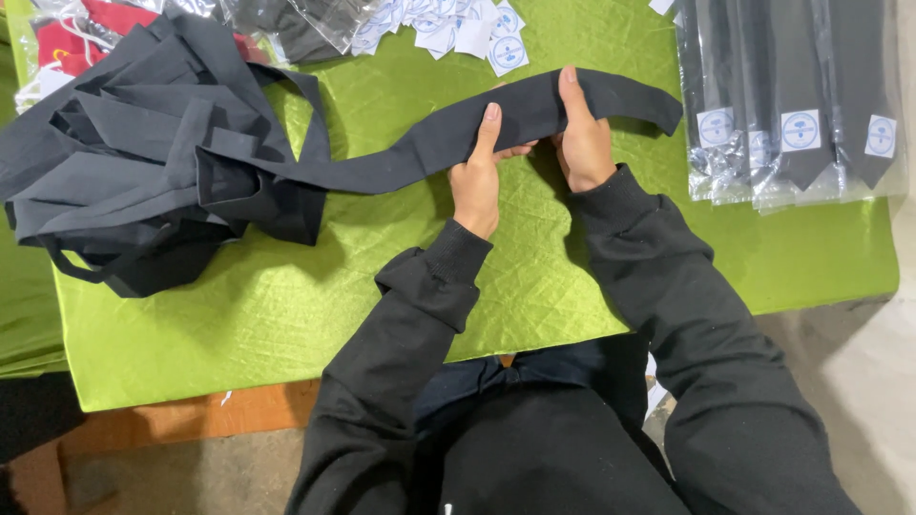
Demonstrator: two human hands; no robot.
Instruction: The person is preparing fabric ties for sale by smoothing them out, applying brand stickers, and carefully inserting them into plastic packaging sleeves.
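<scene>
The black tie (420, 153) lies long from left to right on the green cloth (239, 315). The left hand (477, 176) and right hand (582, 143) pinch it side by side near its right end.

A small garment packing workshop, a table under a wrinkled green cloth (239, 315), a heap of loose black ties (143, 143), bagged ties in clear sleeves (792, 95), white round-marked labels (458, 33), bare concrete floor (859, 381)

A wrinkled green cloth (239, 315) is covering the counter; its wooden edge (191, 415) is showing at seven o'clock, grey floor (859, 381) lying at four o'clock.
</scene>
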